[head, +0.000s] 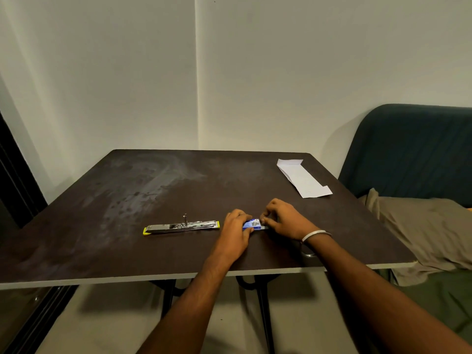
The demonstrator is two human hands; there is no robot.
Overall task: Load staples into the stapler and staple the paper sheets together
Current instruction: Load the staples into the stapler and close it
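The left hand (236, 226) was closed on a small blue box of staples (251, 224) near the front of the table (102, 200), pinning it down; the right hand (283, 219) pinched with narrowed fingertips at the box's right end, where a pale tray looked partly drawn out, though too small to be sure. The box looked light and thin-walled, easy to crush, and the strip inside would likely be brittle and prone to snap; it was best held by its long sides, lightly. The stapler (181, 226) lay just left of the hands, not touching them, opened out flat; its long axis ran left to right, the yellow tip pointing left; it looked stiff, metal and fairly heavy, safest gripped by the base. The folded paper (304, 178) lay well apart at the far right corner, limp and light, its long axis running diagonally.
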